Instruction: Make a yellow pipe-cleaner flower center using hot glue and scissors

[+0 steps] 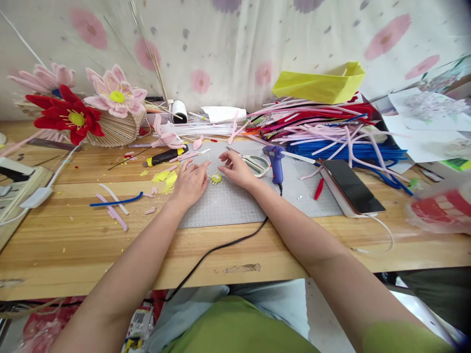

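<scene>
Between my two hands, a small yellow-green flower centre (215, 178) with thin pale stamens lies on the grey cutting mat (235, 208). My left hand (190, 184) is just left of it, its fingers curled and the fingertips close together; whether something thin is pinched there is too small to make out. On the other side, my right hand (236, 169) hovers with thumb and fingers apart, nothing visible in it. Behind its wrist lie light-handled scissors (259, 165). A purple glue gun (274, 164) rests right of the scissors.
Red (73, 115) and pink fuzzy flowers (117, 93) stand back left. Bundled pipe cleaners (316, 125) lie back right under a yellow paper box (320, 86). A phone (353, 186) is at right. The glue gun's black cord (221, 247) crosses the front. Yellow scraps (170, 181) and a black-yellow cutter (165, 156) lie left.
</scene>
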Demonstrator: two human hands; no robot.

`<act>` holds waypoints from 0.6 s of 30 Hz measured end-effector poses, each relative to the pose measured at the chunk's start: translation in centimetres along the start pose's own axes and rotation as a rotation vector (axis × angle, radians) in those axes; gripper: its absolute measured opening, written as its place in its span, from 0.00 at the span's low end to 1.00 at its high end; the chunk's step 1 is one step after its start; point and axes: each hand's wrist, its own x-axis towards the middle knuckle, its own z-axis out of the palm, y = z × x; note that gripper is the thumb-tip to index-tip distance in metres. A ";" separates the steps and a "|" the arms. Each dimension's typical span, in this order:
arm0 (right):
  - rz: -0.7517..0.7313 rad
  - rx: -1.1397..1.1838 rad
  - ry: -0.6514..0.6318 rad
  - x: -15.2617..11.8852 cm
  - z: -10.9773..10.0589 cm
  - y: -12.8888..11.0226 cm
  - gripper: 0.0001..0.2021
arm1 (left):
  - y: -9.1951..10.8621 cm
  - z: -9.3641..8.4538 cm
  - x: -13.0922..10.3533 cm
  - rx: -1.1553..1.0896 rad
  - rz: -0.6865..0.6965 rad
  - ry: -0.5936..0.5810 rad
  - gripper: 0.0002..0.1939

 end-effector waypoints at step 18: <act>-0.115 -0.190 -0.022 -0.3 0.4 -0.5 0.15 | 0.0 0.3 -0.1 -0.044 0.020 0.011 0.27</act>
